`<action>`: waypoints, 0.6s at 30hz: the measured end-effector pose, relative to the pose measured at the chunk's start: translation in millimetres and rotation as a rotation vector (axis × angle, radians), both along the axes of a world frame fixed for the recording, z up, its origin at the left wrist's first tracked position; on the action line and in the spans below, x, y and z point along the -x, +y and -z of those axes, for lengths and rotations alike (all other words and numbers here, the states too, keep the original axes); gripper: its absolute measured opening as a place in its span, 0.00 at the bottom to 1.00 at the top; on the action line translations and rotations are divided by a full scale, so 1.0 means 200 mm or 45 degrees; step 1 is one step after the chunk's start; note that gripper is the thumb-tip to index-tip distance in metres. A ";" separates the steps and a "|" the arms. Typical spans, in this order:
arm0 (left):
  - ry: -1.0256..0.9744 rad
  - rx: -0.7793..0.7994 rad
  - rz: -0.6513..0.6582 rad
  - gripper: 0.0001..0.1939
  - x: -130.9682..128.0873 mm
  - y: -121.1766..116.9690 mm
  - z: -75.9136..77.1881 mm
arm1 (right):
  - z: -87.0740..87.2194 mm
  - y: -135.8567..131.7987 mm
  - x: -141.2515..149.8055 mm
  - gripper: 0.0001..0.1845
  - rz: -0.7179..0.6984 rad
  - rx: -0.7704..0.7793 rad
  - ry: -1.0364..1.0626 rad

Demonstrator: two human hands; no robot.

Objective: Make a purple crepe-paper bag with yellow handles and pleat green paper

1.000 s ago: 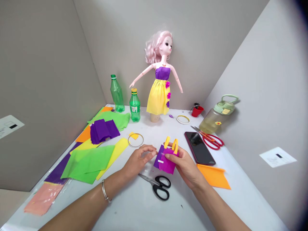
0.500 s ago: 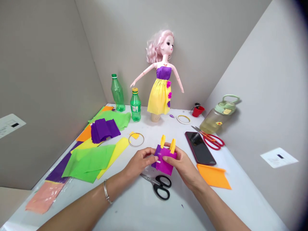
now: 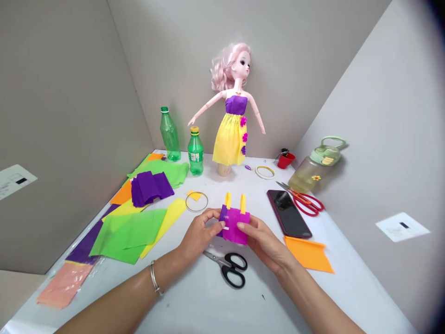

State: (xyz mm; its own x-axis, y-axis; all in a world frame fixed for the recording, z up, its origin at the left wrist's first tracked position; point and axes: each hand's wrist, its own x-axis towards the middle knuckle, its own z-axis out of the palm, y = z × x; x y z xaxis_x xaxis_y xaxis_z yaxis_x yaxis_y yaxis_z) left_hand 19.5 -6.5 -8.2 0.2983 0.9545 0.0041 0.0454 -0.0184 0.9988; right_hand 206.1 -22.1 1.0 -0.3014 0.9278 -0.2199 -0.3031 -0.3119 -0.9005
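The left hand (image 3: 200, 234) and the right hand (image 3: 262, 243) both close on one small thing: a magenta crepe-paper piece (image 3: 235, 226), held just above the middle of the tabletop (image 3: 222, 315). On my feed, the left fingers (image 3: 216, 218) pinch its left side, and the right fingers (image 3: 252, 223) grip its right side.

I judge this piece to be well along. Two yellow straps (image 3: 228, 200) stand up from its top edge, a purple layer (image 3: 222, 215) shows behind its left side, and a white tape strip (image 3: 225, 228) crosses its left part. I cannot tell how firmly the tape is pressed down.

Just below the hands lie black-handled scissors (image 3: 234, 271), closed and unused for now. To the right are a black phone (image 3: 288, 213), red-handled scissors (image 3: 308, 202) and a cut orange crepe sheet (image 3: 309, 255) near the right edge. To the left sit a gold ring (image 3: 196, 202), a yellow crepe strip (image 3: 167, 222) and a green crepe sheet (image 3: 127, 234), all lying loose, with gathered purple crepe (image 3: 151, 188) beyond them. At the far edge stands a doll (image 3: 231, 116) in a purple and yellow crepe dress with flowers, already dressed, beside a green plastic bottle (image 3: 195, 153).
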 end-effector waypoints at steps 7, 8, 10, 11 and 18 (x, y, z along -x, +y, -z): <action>0.034 -0.040 -0.012 0.07 -0.01 0.00 0.02 | -0.02 -0.02 0.04 0.26 0.011 -0.059 -0.111; 0.041 -0.044 -0.014 0.07 -0.01 0.00 0.02 | -0.02 -0.02 0.04 0.26 0.027 -0.049 -0.115; 0.054 -0.052 -0.016 0.07 -0.01 0.00 0.01 | -0.02 -0.02 0.04 0.26 0.052 -0.024 -0.128; 0.058 -0.057 -0.015 0.07 -0.01 0.00 0.01 | -0.02 -0.02 0.04 0.26 0.060 -0.013 -0.131; 0.067 -0.076 -0.008 0.07 -0.01 -0.01 0.01 | 0.01 -0.01 0.04 0.23 0.108 -0.010 -0.151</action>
